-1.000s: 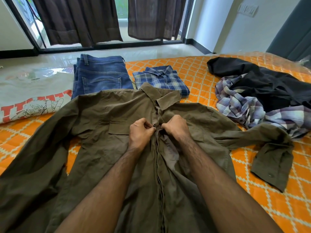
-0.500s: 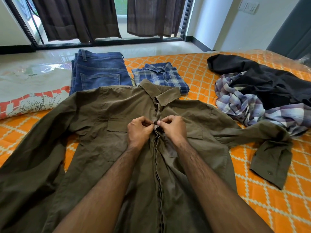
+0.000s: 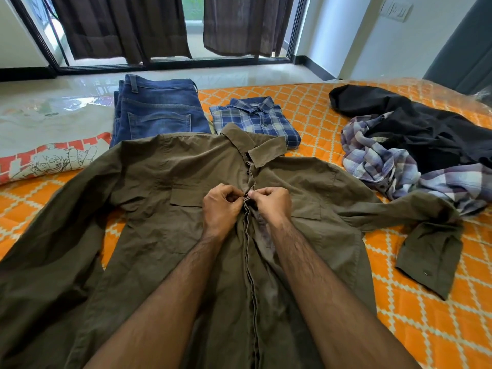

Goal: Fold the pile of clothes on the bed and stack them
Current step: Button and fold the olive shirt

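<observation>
An olive long-sleeved shirt (image 3: 159, 198) lies spread face up across the orange patterned bed (image 3: 426, 302), sleeves out to both sides. At chest height my left hand (image 3: 219, 209) pinches the left edge of its button placket. My right hand (image 3: 273, 202) pinches the right edge with a dark button at its fingertips. Beyond the collar lie folded blue jeans (image 3: 157, 110) and a folded blue plaid shirt (image 3: 258, 121). An unfolded pile at the right holds a black garment (image 3: 415, 123) and a purple plaid shirt (image 3: 383, 163).
A grey printed T-shirt (image 3: 50, 145) lies flat at the left edge of the bed. Past the bed are a glossy tiled floor (image 3: 226, 75), a sliding glass door with dark curtains (image 3: 165, 25), and a white wall at the right.
Both hands have stayed at the same button on the placket, fingers shifting from clenched to pinching; the view has tilted slightly.
</observation>
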